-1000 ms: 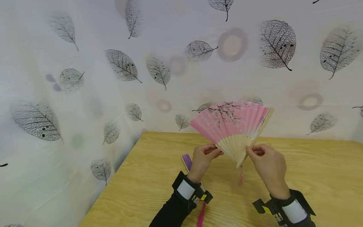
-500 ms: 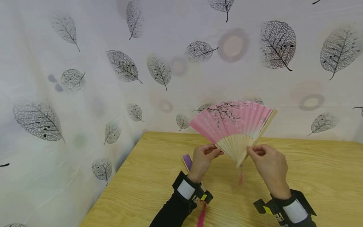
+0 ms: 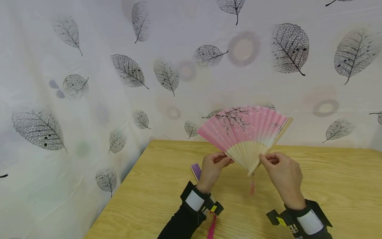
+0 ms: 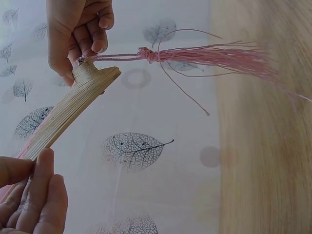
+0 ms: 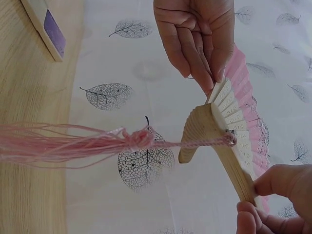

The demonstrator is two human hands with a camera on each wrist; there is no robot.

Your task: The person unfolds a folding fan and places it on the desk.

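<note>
A pink folding fan [image 3: 250, 124] with dark blossom branches and pale wooden ribs is spread out above the table. My left hand [image 3: 212, 169] pinches its left edge rib between thumb and fingers. On the other side, my right hand [image 3: 283, 174] pinches the thick right guard stick [image 5: 239, 180] low down. From the pivot end hangs a pink tassel [image 4: 209, 56] on a twisted cord. In the right wrist view the ribs fan out between the two hands, and their lower ends bunch at the pivot.
A second, folded item with a purple panel [image 3: 196, 171] lies on the wooden table [image 3: 143, 199], partly hidden behind my left wrist. A darker pink tassel [image 3: 212, 227] shows below that wrist. Behind the table hangs a leaf-printed curtain [image 3: 179, 26].
The fan's right guard has swung outward to the right, so the fan stands slightly wider. Both hands keep their pinch and have hardly moved.
</note>
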